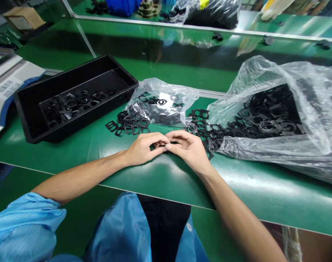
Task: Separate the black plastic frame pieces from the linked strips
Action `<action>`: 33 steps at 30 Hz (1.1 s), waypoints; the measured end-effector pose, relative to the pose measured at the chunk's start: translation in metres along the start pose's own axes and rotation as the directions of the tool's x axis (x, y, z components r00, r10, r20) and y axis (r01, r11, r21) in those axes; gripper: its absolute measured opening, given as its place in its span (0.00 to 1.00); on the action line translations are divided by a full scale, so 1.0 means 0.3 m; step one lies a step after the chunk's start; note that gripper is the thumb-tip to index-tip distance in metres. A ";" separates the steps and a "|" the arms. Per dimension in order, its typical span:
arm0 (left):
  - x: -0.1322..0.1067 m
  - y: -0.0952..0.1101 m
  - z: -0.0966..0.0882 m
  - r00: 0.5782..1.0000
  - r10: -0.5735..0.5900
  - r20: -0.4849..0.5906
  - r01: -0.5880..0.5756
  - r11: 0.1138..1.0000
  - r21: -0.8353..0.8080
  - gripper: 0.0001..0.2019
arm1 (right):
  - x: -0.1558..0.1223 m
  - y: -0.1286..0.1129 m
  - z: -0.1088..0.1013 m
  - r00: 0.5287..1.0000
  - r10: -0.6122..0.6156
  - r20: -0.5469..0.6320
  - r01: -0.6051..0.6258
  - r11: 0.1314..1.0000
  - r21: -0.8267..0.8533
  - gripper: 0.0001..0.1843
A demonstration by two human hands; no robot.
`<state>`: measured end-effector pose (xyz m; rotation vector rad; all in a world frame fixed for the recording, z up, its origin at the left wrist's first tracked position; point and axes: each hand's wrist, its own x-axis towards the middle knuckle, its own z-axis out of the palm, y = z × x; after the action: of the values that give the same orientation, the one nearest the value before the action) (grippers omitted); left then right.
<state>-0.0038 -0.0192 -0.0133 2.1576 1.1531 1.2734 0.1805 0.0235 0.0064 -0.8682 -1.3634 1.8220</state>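
My left hand (145, 148) and my right hand (190, 148) meet over the green table, fingertips close together. Between them they pinch a thin black part (163, 146), mostly hidden by the fingers; its full shape cannot be made out. Just beyond my left hand lies a pile of flat black ring-shaped parts (131, 123). More black frame-like parts (200, 125) are scattered past my right hand and run into the mouth of a large clear plastic bag (286, 145). A smaller clear bag (179, 92) holding black rings sits behind the hands.
A black tray (100, 120) with several black parts stands tilted at the left. Beside it is a white and blue machine (4, 87). A raised green ledge (155, 69) with a metal edge runs behind, carrying a blue bin (122, 6) and a filled plastic bag (212, 14).
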 end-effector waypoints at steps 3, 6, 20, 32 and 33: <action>0.001 0.001 0.000 1.000 0.016 -0.020 -0.016 1.000 0.001 0.04 | -0.002 -0.004 0.001 1.000 -0.001 0.007 0.001 1.000 -0.009 0.22; -0.001 0.000 0.001 0.998 0.010 -0.059 -0.010 1.000 0.008 0.03 | -0.002 -0.004 0.003 1.000 0.001 0.011 -0.001 1.000 -0.010 0.22; -0.002 -0.003 0.002 0.990 -0.058 -0.128 0.061 0.998 0.022 0.05 | 0.001 0.000 -0.003 1.000 -0.008 0.013 0.009 0.998 -0.065 0.23; -0.002 -0.010 0.000 0.993 -0.068 -0.098 0.068 0.998 -0.003 0.04 | -0.003 -0.002 -0.001 1.000 -0.004 -0.009 0.003 0.996 -0.085 0.23; -0.002 -0.009 0.000 0.993 -0.074 -0.095 0.074 0.997 -0.004 0.04 | -0.003 -0.002 0.000 1.000 -0.003 -0.011 0.002 0.996 -0.091 0.23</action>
<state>-0.0052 -0.0182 -0.0155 2.0527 1.2586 1.3568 0.1812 0.0228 0.0071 -0.9221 -1.4489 1.7621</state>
